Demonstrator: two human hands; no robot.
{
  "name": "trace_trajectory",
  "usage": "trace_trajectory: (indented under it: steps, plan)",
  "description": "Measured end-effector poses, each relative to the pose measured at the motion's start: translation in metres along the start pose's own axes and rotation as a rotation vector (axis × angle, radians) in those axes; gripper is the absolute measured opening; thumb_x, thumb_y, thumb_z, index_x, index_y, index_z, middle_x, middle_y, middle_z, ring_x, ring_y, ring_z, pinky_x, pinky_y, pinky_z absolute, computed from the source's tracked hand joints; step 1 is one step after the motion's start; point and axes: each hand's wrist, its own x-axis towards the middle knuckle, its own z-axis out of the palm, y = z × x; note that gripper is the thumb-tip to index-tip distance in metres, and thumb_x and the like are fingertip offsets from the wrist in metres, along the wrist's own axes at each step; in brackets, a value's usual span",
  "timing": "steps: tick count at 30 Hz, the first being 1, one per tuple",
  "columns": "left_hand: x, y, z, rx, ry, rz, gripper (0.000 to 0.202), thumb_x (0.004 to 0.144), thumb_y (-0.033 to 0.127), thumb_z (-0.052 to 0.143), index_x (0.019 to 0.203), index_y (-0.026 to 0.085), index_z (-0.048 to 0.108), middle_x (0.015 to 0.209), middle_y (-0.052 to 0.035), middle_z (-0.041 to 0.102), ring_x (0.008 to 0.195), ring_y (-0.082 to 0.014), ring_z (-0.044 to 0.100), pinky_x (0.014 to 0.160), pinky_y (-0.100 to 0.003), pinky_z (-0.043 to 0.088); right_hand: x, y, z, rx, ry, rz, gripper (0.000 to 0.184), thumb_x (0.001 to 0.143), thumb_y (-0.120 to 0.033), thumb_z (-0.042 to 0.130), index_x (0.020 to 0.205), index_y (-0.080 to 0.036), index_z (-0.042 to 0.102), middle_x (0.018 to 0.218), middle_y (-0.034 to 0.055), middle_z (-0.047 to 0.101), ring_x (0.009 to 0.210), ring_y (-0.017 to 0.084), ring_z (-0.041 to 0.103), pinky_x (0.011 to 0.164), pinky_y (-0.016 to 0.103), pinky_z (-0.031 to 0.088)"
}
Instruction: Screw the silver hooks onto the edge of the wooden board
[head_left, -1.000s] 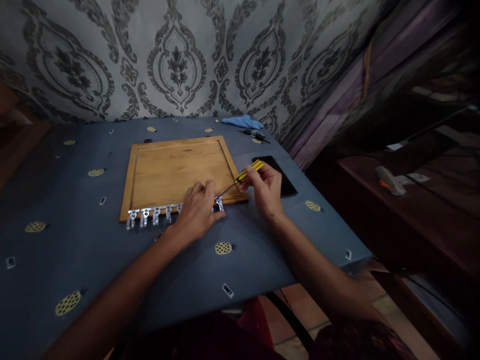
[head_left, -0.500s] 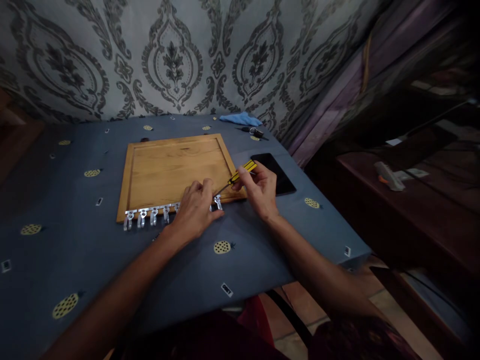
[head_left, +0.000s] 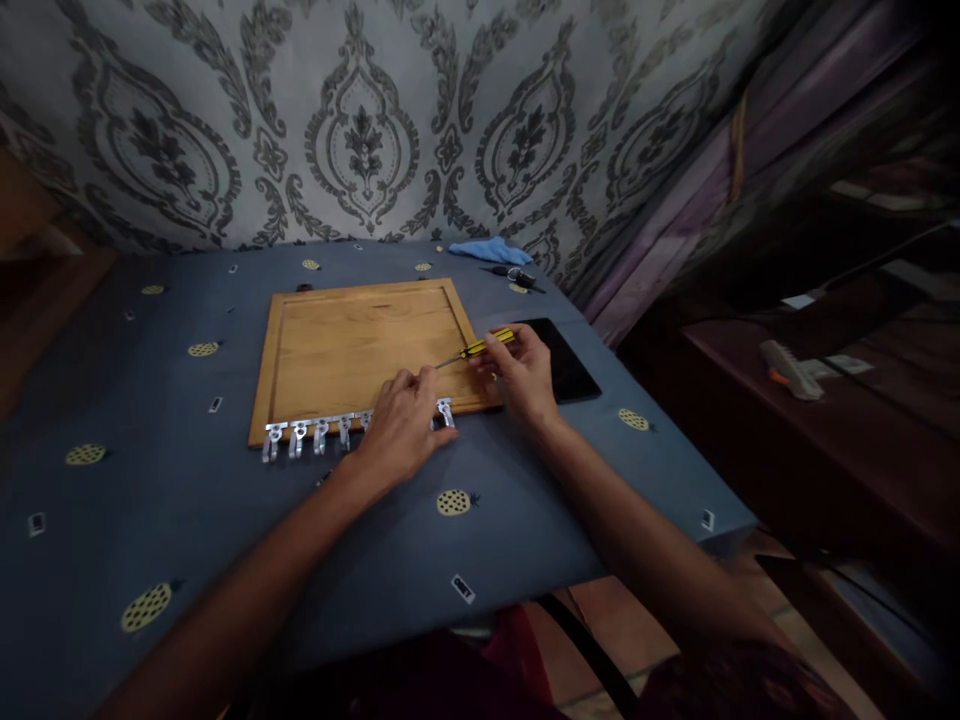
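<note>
A wooden board [head_left: 360, 350] with a raised frame lies on the cloth-covered table. Along its near edge runs a metal hook rail [head_left: 321, 432] with several silver hooks. My left hand [head_left: 401, 425] is closed over the right part of this rail, fingers on the board and thumb at the near side, hiding some hooks. In my right hand [head_left: 525, 375], above the board's right edge, is a yellow and black screwdriver [head_left: 484, 345]. Its thin shaft points left and ends by my left fingertips; whether the tip touches anything cannot be made out.
Right of the board lies a black tablet [head_left: 570, 365], partly behind my right hand. Keys [head_left: 517, 276] and a blue cloth [head_left: 491, 250] lie at the back. A patterned curtain [head_left: 364, 150] hangs behind the table [head_left: 525, 510]. A brush-like object [head_left: 791, 370] rests on the dark furniture at right.
The screwdriver is held flatter, its tip lifted from the rail toward my left fingertips. My left hand stays on the rail. The whole view has shifted slightly.
</note>
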Motion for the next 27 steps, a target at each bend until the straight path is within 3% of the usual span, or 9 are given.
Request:
trace_trajectory:
  steps: [4,7,11,17,21,24,27]
  plan:
    - [0.000,0.003,-0.003,-0.019,-0.057,-0.011,0.054,0.080,0.026,0.081,0.120,0.019,0.044,0.114,-0.0108,0.064,0.118,-0.0319,0.055,0.100,-0.049,0.046,0.008,0.007,0.003,-0.136,-0.116,0.007,0.050,0.074,-0.066,0.070,0.089,-0.019,0.062,0.068,0.0010,0.071,0.057,0.018,0.069,0.056,0.030,0.055]
    - [0.001,0.005,-0.004,0.008,-0.055,-0.016,0.060,0.080,0.029,0.083,0.123,0.019,0.044,0.119,-0.0126,0.063,0.121,-0.0317,0.055,0.102,-0.048,0.046,0.015,0.007,0.002,-0.292,-0.183,-0.043,0.041,0.075,-0.056,0.071,0.088,-0.017,0.071,0.068,0.0041,0.074,0.059,0.020,0.068,0.058,0.032,0.055]
    - [0.002,0.006,-0.006,0.025,-0.059,-0.018,0.056,0.079,0.033,0.084,0.119,0.016,0.047,0.115,-0.0160,0.066,0.119,-0.0337,0.056,0.100,-0.047,0.047,0.022,0.000,0.006,-0.500,-0.263,-0.155,0.026,0.078,-0.040,0.068,0.089,-0.019,0.078,0.091,0.0110,0.080,0.077,0.027,0.074,0.072,0.039,0.058]
    - [0.001,0.008,-0.009,0.000,-0.073,-0.026,0.052,0.080,0.034,0.083,0.115,0.017,0.049,0.117,-0.0177,0.066,0.122,-0.0357,0.054,0.101,-0.050,0.046,0.042,-0.025,0.037,-0.706,-0.498,-0.313,0.022,0.087,-0.033,0.060,0.095,-0.022,0.078,0.095,0.0083,0.082,0.085,0.026,0.076,0.077,0.037,0.059]
    - [0.002,0.009,-0.013,-0.027,-0.090,-0.019,0.053,0.080,0.036,0.081,0.118,0.014,0.051,0.119,-0.0188,0.065,0.121,-0.0364,0.053,0.101,-0.050,0.047,0.067,-0.043,0.093,-0.800,-0.681,-0.422,0.021,0.090,-0.024,0.059,0.100,-0.018,0.076,0.107,0.0104,0.080,0.104,0.027,0.074,0.093,0.040,0.057]
    - [0.003,0.008,-0.014,-0.041,-0.111,-0.015,0.058,0.080,0.037,0.082,0.122,0.009,0.054,0.120,-0.0220,0.066,0.122,-0.0375,0.055,0.102,-0.050,0.047,0.078,-0.051,0.161,-0.835,-0.840,-0.499,0.020,0.095,-0.025,0.060,0.108,-0.016,0.072,0.112,0.0100,0.076,0.104,0.023,0.072,0.094,0.040,0.057]
    - [0.003,0.004,-0.010,-0.054,-0.101,0.001,0.057,0.081,0.035,0.080,0.126,0.009,0.057,0.126,-0.0224,0.066,0.128,-0.0380,0.053,0.107,-0.050,0.046,0.079,-0.053,0.237,-0.857,-0.941,-0.596,0.034,0.097,-0.037,0.063,0.125,-0.018,0.062,0.129,0.0098,0.065,0.112,0.023,0.066,0.095,0.046,0.057]
